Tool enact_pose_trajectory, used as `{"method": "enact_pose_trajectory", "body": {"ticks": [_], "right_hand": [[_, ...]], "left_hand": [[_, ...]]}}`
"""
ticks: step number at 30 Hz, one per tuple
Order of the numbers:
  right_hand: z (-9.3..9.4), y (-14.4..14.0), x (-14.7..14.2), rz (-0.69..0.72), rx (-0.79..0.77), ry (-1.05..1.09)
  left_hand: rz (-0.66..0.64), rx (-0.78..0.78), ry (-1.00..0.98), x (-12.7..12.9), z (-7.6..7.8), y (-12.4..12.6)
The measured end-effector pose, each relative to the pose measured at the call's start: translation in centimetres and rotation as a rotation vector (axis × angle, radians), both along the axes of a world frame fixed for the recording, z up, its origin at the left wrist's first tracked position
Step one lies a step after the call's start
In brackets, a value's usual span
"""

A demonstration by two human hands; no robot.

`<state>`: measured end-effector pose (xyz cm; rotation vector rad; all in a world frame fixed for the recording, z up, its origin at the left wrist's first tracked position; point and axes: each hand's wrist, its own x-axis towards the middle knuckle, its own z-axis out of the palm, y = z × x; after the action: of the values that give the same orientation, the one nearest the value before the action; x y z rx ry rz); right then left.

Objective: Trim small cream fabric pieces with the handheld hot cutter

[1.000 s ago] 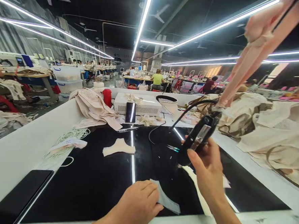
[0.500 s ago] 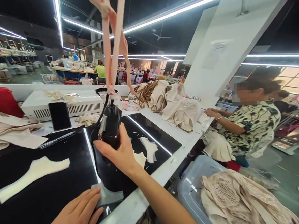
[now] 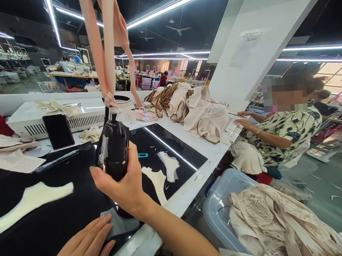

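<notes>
The tool (image 3: 118,148) looks like glossy plastic with a shiny metal lever (image 3: 104,148); the surface (image 3: 82,187) smooth, glossy; the strap (image 3: 109,43) matt cloth; the bin (image 3: 219,202) smooth, translucent plastic

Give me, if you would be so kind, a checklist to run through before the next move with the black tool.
1. Right grip wrapped around the black tool: ok.
2. Left grip resting on the greyish piece: ok, fingers on its left part.
3. Tool's lower end touching that piece: cannot tell, the right hand partly hides it.
4. Tool switched on: cannot tell.
5. Black work surface free of other pieces: not ok, a cream piece lies right of the tool.
6. Co-worker's hands apart from the tool: ok.
</notes>
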<state>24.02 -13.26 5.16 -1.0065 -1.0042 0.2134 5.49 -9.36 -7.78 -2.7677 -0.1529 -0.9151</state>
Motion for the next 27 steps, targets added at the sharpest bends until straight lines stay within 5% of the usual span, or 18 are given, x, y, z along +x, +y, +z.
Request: {"method": "enact_pose_trajectory", "body": {"ticks": [3,7,12,27], "right_hand": [[-0.4,-0.6,0.2,0.015,0.026,0.020],[-1.3,-1.3,0.6,0.008,-0.006,0.085],[-1.8,-1.1,1.0,0.076,0.097,0.108],[-2.5,-0.6,0.8,0.160,0.137,0.090]], "left_hand": [[0.057,0.078,-0.034,0.8,2.5,-1.9],[0.118,-0.034,0.028,1.9,5.0,-4.1],[0.130,-0.163,0.056,2.5,4.7,-4.5],[0.122,-0.134,0.009,2.9,4.2,-4.8]]}}
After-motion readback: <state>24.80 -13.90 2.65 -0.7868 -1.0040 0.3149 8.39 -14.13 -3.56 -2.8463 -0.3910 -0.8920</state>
